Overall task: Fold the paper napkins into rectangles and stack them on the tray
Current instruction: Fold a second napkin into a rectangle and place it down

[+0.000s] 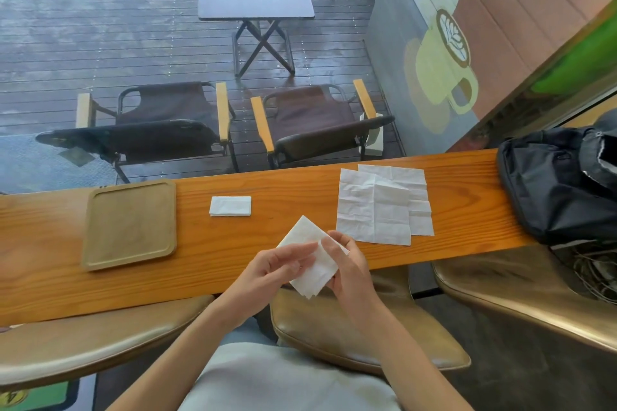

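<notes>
Both hands, left hand & right hand, pinch a napkin mid-fold; next: press crease, then put on the tray at left.

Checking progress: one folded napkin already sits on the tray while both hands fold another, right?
Not quite. In the head view the folded napkin lies on the wooden counter beside the tray, not on it. Both hands, left and right, do hold another napkin.

Left hand fingers extended, pinching; right hand curled, thumb forward, grip closed; forearms converging.
</notes>
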